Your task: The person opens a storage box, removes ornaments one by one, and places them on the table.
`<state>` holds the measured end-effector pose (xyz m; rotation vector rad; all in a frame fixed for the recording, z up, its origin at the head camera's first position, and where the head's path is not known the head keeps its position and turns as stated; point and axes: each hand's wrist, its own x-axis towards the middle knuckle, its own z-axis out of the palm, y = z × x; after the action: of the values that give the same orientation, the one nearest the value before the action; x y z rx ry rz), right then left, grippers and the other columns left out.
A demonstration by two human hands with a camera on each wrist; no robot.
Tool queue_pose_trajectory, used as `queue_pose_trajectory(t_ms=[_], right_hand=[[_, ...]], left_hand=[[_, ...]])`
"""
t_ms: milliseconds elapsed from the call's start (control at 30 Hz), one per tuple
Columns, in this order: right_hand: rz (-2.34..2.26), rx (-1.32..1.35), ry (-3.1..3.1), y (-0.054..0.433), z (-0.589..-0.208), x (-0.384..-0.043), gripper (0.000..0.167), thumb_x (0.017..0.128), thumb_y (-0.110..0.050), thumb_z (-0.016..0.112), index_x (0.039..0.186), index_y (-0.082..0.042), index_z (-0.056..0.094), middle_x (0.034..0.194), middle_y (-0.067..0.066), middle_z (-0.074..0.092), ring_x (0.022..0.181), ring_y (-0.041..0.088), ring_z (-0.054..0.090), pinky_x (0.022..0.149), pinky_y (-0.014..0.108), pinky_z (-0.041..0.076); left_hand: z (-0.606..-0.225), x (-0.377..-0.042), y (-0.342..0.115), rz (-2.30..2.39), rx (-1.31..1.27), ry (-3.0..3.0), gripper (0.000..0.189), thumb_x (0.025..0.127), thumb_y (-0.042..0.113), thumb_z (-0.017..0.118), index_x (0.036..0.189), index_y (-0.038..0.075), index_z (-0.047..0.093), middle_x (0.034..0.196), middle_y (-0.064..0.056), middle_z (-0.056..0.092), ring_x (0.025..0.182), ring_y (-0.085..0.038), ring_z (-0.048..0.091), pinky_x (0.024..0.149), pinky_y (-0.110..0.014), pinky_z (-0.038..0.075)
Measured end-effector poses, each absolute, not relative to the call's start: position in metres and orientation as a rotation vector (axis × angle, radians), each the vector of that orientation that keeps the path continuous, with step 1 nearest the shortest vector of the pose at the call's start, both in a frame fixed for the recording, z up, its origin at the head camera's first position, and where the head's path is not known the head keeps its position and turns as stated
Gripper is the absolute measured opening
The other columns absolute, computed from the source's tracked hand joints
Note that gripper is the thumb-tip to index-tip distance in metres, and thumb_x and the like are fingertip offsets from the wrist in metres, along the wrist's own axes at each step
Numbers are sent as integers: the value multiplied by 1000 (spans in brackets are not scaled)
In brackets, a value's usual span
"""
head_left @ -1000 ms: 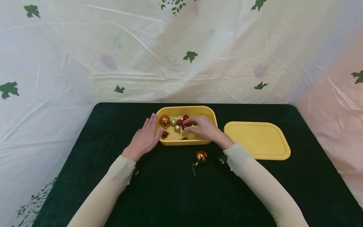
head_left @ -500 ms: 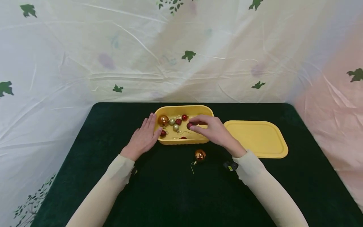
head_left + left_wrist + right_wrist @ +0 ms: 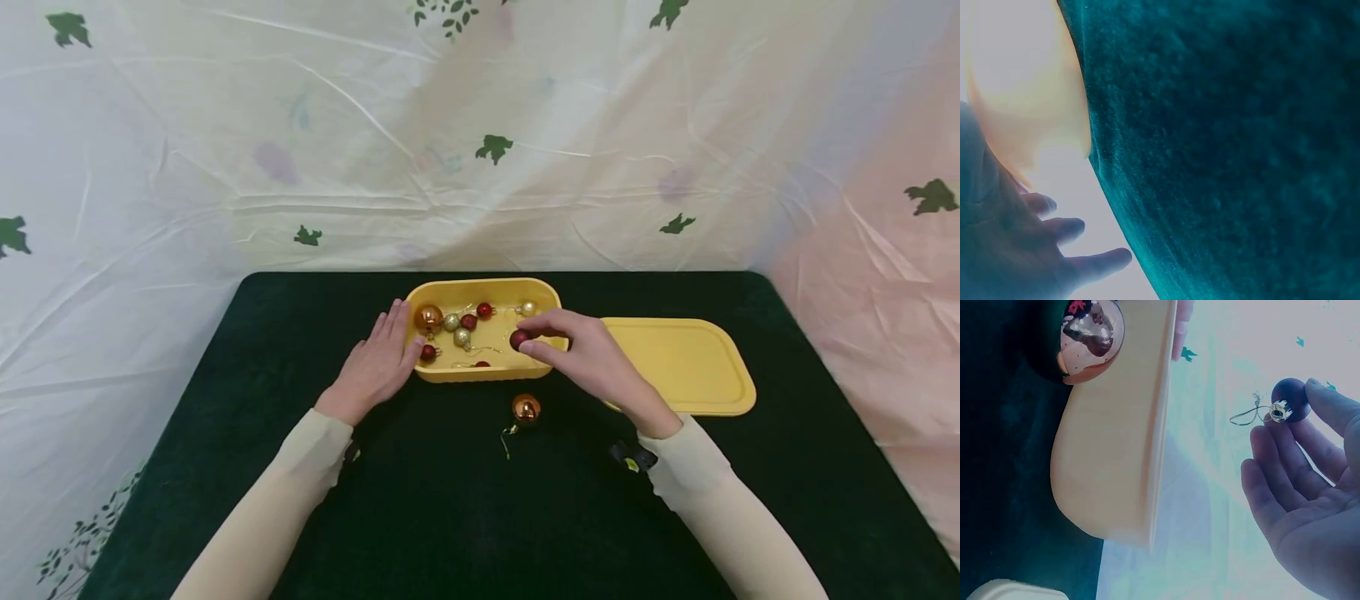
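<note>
My right hand (image 3: pixel 581 354) pinches a dark red bauble (image 3: pixel 519 339) between thumb and fingertips, above the right part of a yellow box (image 3: pixel 487 377). In the right wrist view this bauble (image 3: pixel 1294 397) shows a gold cap and a thin looped string. Flat against the box's left end rests my left hand (image 3: pixel 372 367), its fingers straight and the thumb at the rim. Inside the box lie a large copper bauble (image 3: pixel 428 319), gold glitter baubles (image 3: pixel 462 337), several red baubles (image 3: pixel 484 311) and a pale gold bauble (image 3: pixel 528 308).
A shiny copper bauble (image 3: pixel 526 409) with a gold string lies on the dark green table (image 3: pixel 450 517) in front of the box. To the right of the box is a flat yellow lid (image 3: pixel 682 367). A patterned cloth (image 3: pixel 405 125) hangs behind the table.
My right hand has lifted the dark red bauble from among the others and carried it rightward, uncovering the pale gold one. The left hand stays at the box's end.
</note>
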<state>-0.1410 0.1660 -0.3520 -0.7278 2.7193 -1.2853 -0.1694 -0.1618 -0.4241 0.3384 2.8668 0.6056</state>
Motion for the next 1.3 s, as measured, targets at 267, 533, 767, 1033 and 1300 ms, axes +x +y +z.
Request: queue_pose_trajectory(t_ms=[267, 533, 767, 1033, 1300], right_hand=[[-1270, -773, 2726, 178, -345, -127, 33, 100, -34, 71, 129, -19, 71, 119, -7, 70, 102, 15, 62, 91, 52, 53], [-1250, -753, 2763, 188, -341, -116, 34, 99, -31, 73, 129, -16, 72, 120, -5, 71, 106, 19, 64, 94, 48, 53], [-1228, -712, 2770, 197, -347, -107, 35, 99, -33, 74, 130, -18, 71, 118, -7, 71, 103, 12, 63, 93, 43, 53], [-1245, -692, 2743, 204, -364, -99, 36, 99, -31, 73, 131, -15, 70, 115, -8, 72, 106, 20, 66, 95, 55, 53], [-1245, -632, 2731, 213, -380, -91, 34, 98, -31, 74, 128, -14, 71, 115, -5, 72, 109, 25, 68, 97, 57, 53]], left_hand=[[-425, -169, -163, 599, 329, 2866, 74, 111, 51, 27, 167, 14, -7, 174, -12, -5, 158, -39, 5, 118, -69, 22], [-424, -169, -163, 609, 326, 2860, 74, 112, 49, 27, 167, 14, -8, 174, -12, -6, 158, -39, 5, 119, -69, 20], [-425, -169, -162, 606, 331, 2861, 75, 111, 51, 25, 166, 14, -9, 174, -12, -7, 158, -40, 4, 119, -69, 20], [-426, -168, -162, 614, 335, 2860, 74, 112, 50, 26, 166, 14, -10, 174, -12, -7, 158, -41, 4, 119, -69, 20], [-426, -167, -161, 615, 338, 2866, 74, 111, 51, 25, 166, 15, -10, 174, -12, -7, 157, -41, 5, 119, -70, 20]])
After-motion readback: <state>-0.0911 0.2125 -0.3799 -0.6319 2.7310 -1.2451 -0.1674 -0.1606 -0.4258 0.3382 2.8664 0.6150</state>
